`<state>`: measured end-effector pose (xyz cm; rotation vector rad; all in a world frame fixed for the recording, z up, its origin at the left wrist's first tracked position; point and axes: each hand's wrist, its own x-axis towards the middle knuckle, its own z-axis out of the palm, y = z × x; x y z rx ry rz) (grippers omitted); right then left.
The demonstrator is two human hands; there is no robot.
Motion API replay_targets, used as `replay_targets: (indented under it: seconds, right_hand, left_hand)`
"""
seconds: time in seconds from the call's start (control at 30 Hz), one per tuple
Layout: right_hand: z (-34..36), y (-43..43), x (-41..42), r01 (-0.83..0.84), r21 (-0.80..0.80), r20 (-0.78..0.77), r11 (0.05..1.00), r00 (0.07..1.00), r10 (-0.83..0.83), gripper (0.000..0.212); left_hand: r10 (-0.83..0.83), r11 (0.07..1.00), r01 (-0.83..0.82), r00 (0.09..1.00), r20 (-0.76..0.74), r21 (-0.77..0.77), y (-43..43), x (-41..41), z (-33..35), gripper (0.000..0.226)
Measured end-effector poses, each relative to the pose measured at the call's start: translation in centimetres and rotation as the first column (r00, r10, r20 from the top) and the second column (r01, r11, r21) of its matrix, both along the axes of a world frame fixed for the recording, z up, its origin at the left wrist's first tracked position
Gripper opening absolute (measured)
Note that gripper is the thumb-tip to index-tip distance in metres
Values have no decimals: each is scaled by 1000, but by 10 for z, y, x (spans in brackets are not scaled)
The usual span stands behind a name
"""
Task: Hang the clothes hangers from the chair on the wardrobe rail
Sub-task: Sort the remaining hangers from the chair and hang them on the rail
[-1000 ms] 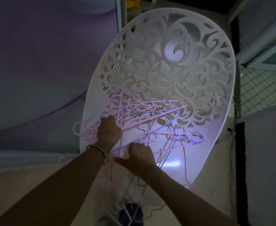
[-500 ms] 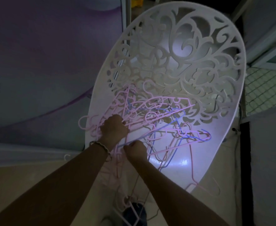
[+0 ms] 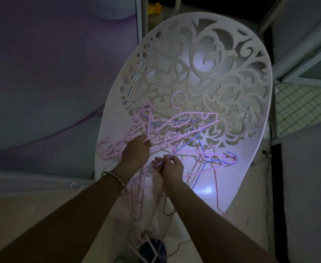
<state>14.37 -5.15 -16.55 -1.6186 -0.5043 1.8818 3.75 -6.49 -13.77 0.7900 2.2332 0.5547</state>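
A tangled heap of pink and blue hangers (image 3: 176, 130) lies on the seat of a white chair (image 3: 250, 145) with an ornate cut-out back. My left hand (image 3: 135, 152) grips pink hangers at the left of the heap. My right hand (image 3: 172, 168) pinches the thin bar of a blue hanger (image 3: 186, 145) that runs up and to the right into the tangle. More pink and blue hangers (image 3: 216, 160) lie on the right of the seat. The wardrobe rail is out of sight.
The room is dim. Several hangers (image 3: 142, 211) hang over the chair's front edge toward the floor, near a dark round object (image 3: 152, 251). A purple-grey wall (image 3: 42, 73) is on the left, a wire mesh panel (image 3: 298, 107) on the right.
My right hand has gone from resting beside the heap to pinching the blue hanger's bar. My left hand has closed on pink hangers. The view has tilted down a little.
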Motion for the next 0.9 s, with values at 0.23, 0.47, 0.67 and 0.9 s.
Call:
replay_targets:
  seconds: [0.23,0.47,0.67,0.9]
  right_hand:
    - [20,8,-6,47,-19,-124,999,991,-49,24]
    - [42,10,-13,66,-20,-184,998,981,-68,29]
    - [69,12,-13,40,-46,-284,998,957,-52,20]
    - [92,11,-13,-19,-64,-290,998,957,-1,20]
  left_hand:
    - [-132,990,122,976,-174,-68,6,10,26,16]
    - [-195,980,180,939,-284,-79,6,11,57,68]
    - [-302,953,286,884,-356,-99,12,11,99,39]
    - [-401,913,392,813,-421,-111,16,13,128,29]
